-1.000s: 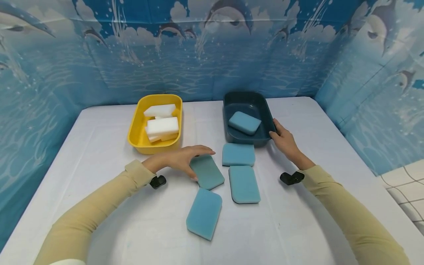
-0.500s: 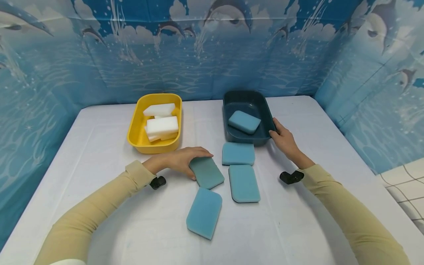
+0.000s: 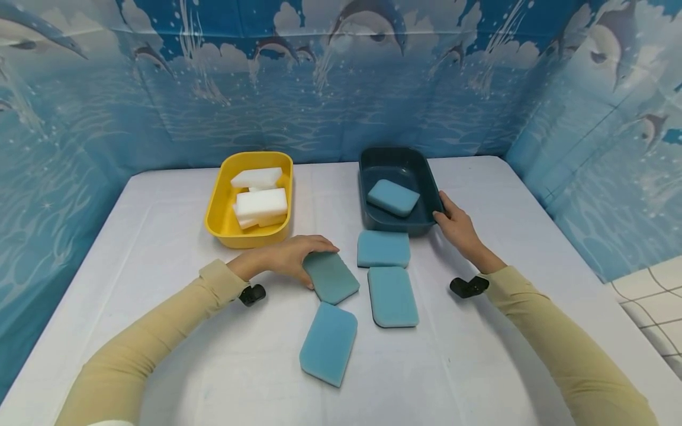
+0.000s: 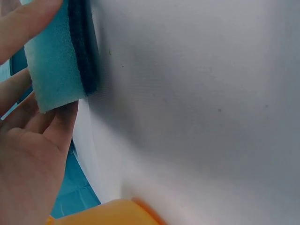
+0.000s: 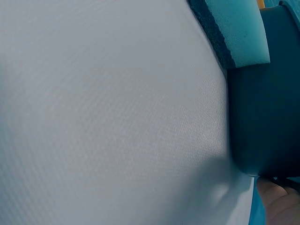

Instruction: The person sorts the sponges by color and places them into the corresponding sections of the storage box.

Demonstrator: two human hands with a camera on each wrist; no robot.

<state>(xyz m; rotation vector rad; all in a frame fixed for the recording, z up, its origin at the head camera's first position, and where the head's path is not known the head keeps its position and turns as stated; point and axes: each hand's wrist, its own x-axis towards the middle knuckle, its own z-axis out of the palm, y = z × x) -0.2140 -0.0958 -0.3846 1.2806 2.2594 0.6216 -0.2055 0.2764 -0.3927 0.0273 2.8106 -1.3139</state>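
Observation:
My left hand [image 3: 290,258] holds a greenish-blue sponge [image 3: 331,278] between thumb and fingers at its far left end. In the left wrist view this sponge [image 4: 58,61] shows a dark scouring layer facing the white cloth. Its lower corner overlaps a second blue sponge [image 3: 328,344]. With my right hand [image 3: 459,226] I grip the right wall of a dark teal bin [image 3: 364,204], where one blue sponge [image 3: 393,197] lies tilted. Two more blue sponges lie flat in front of the bin, one [image 3: 383,248] right at its wall and another [image 3: 393,297] nearer me.
A yellow bin [image 3: 213,222] with several white sponges [image 3: 261,203] stands at the back left. Behind the white-covered table [image 3: 224,378] hangs a blue dolphin-print curtain [image 3: 341,106], which also runs along both sides.
My left fingers have closed in on the greenish-blue sponge, and it has shifted slightly left. The right hand and the dark teal bin have stayed in place.

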